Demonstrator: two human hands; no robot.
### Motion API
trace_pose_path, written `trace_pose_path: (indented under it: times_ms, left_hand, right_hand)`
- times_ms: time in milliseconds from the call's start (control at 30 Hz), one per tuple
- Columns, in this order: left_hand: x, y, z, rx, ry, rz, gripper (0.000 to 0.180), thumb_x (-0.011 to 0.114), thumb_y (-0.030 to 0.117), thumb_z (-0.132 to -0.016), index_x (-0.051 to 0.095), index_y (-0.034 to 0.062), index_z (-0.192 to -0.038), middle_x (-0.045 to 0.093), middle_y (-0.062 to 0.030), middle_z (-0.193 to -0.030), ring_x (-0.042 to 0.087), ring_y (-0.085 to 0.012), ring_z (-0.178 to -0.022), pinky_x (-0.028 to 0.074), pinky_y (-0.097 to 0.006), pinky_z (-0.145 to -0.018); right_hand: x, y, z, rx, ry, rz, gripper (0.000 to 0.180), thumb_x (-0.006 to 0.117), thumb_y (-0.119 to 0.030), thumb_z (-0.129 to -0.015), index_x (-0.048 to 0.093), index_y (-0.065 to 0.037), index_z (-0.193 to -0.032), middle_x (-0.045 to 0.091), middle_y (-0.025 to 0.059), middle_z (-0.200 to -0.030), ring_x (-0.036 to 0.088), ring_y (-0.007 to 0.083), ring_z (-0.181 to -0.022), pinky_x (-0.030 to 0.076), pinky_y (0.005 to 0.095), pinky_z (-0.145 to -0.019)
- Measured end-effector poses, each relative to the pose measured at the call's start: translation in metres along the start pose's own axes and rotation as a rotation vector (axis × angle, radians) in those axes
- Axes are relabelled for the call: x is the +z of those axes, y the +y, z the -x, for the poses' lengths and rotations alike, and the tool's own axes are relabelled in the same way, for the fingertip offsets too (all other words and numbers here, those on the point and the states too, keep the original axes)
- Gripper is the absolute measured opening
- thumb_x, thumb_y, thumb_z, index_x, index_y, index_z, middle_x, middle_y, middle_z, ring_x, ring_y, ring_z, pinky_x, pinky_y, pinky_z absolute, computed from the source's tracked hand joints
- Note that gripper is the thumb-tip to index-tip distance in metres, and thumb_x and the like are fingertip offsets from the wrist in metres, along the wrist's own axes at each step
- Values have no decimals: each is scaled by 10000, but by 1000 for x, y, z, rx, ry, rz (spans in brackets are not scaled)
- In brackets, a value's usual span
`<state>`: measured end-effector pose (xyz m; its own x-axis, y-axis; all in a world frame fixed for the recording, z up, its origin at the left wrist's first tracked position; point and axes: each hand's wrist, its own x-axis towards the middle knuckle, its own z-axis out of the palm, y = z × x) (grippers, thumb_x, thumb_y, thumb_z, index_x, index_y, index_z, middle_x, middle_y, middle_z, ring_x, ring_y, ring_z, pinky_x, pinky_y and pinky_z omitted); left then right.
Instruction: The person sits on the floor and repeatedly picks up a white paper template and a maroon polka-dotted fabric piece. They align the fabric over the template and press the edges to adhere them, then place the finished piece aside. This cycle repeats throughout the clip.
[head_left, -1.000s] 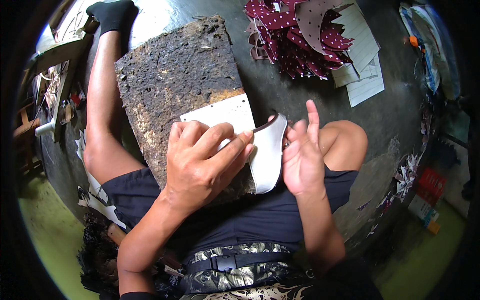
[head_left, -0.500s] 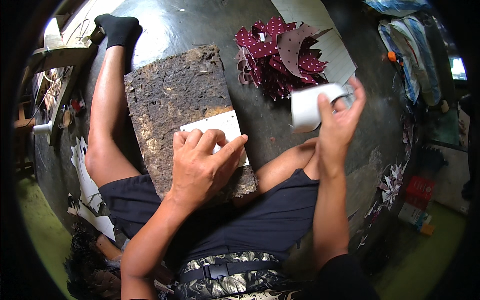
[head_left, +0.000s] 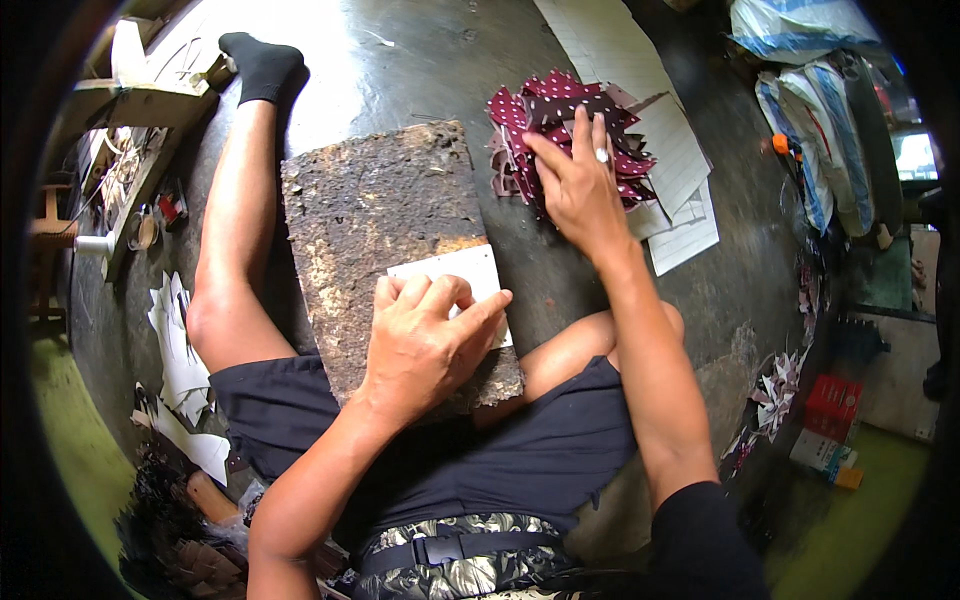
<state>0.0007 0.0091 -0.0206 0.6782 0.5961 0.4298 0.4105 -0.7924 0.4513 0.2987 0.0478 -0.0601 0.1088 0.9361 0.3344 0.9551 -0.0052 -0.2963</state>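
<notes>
At frame centre the left hand [head_left: 425, 335] lies fingers-curled and flat on a white rectangular card template [head_left: 455, 285], pinning it to the rough brown cork-like cutting board [head_left: 380, 215] across the lap; it presses rather than grips. The right hand [head_left: 580, 185], upper centre-right, rests spread open on a heap of maroon white-dotted fabric pieces [head_left: 560, 120], closed on nothing. Risk: 1 careless drag could pull several loose pieces off the heap onto the dark floor [head_left: 430, 60]. The unclamped board could also tip if the knee shifts.
</notes>
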Motion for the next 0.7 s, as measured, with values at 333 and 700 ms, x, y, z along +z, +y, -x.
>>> trace_pose_path:
  times_ms: [333,700]
  left_hand:
    - [-74,-28,38,-121,81,216,372,869,84,-901,823,145,-1265,740,-25,-1123,694,-255,-1056,491,-442,-979]
    - [-234,-309,309,-1380,185,-400,563,848,324,-1027,749,-38,-1447,843,-192,-1259,802,-267,-1138,597,-404,-1025]
  right_hand:
    - [-51,-30,37,99,94,-218,313,673,-75,-1122,730,-16,-1425,589,232,-1705,547,379,-1597,406,462,-1316]
    - [-20,-70,162,280,25,-461,243,646,31,-1110,701,54,-1346,685,219,-1578,677,337,-1415,512,421,-1211]
